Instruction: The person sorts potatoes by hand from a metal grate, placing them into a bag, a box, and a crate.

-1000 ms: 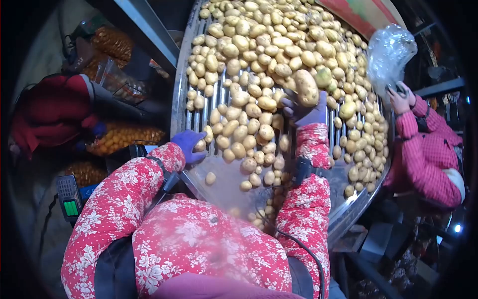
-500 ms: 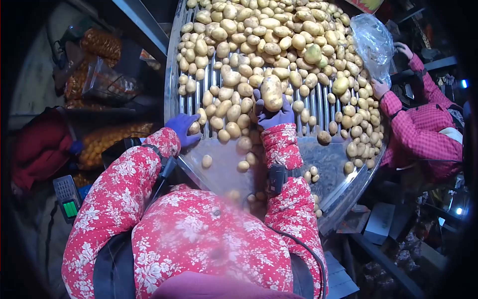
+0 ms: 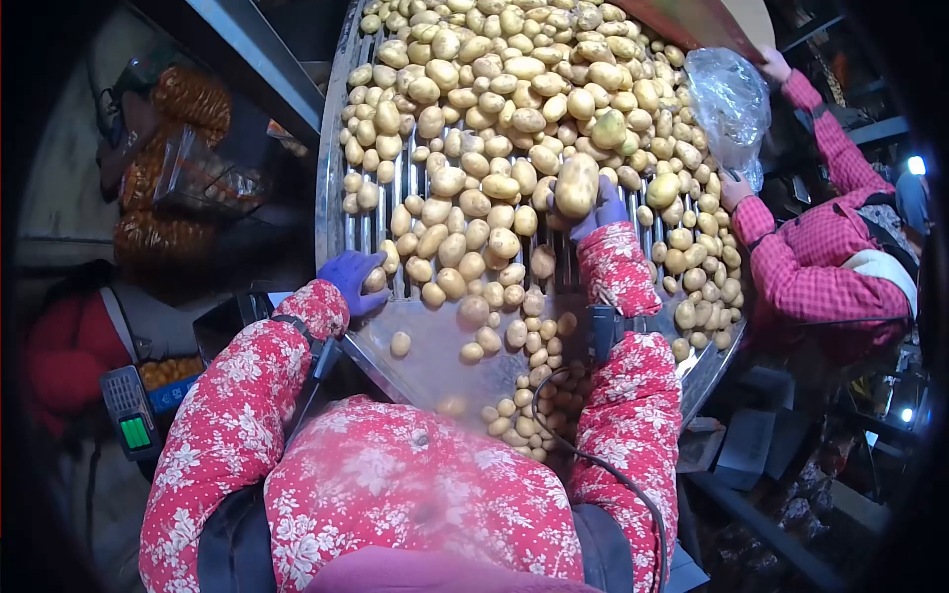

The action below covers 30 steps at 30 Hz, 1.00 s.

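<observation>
Many potatoes lie over a slatted metal rack and its smooth lower sheet. My right hand, in a purple glove, has its fingers round a large potato held above the others near the middle. At the rack's left edge my left hand, also gloved in purple, is curled against a small potato. Below my right forearm, smaller potatoes are heaped on the lower sheet.
Across the right edge, a co-worker in a checked sleeve touches a clear plastic bag. A metal beam stands at the upper left. Sacks and a device with a green display are at the left.
My right hand has moved right with the large potato. My left hand stays by the left edge. The co-worker's farther hand has moved up and left, beside a brown panel now more in view.
</observation>
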Each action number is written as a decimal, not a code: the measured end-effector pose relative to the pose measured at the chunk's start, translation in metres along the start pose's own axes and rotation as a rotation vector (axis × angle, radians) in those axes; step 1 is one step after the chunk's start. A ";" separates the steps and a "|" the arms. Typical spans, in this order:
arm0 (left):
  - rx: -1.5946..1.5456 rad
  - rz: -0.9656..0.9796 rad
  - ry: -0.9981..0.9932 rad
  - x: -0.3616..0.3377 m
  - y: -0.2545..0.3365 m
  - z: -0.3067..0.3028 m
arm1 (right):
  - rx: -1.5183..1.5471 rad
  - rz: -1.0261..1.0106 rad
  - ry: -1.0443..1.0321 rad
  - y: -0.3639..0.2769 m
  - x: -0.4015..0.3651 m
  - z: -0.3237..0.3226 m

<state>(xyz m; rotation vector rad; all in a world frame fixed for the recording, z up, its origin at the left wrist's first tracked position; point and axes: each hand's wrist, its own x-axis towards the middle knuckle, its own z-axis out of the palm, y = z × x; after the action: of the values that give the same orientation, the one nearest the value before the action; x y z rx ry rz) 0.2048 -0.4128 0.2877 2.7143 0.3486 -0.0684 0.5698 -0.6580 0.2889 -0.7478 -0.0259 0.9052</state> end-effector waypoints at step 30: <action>0.000 0.034 -0.008 0.007 0.007 -0.004 | -1.931 -0.711 0.495 -0.113 0.094 -0.052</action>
<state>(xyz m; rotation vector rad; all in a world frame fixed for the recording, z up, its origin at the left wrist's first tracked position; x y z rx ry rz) 0.2136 -0.4155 0.2933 2.7177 0.3001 -0.0703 0.7256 -0.6636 0.2912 -2.4934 -0.7584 -0.3147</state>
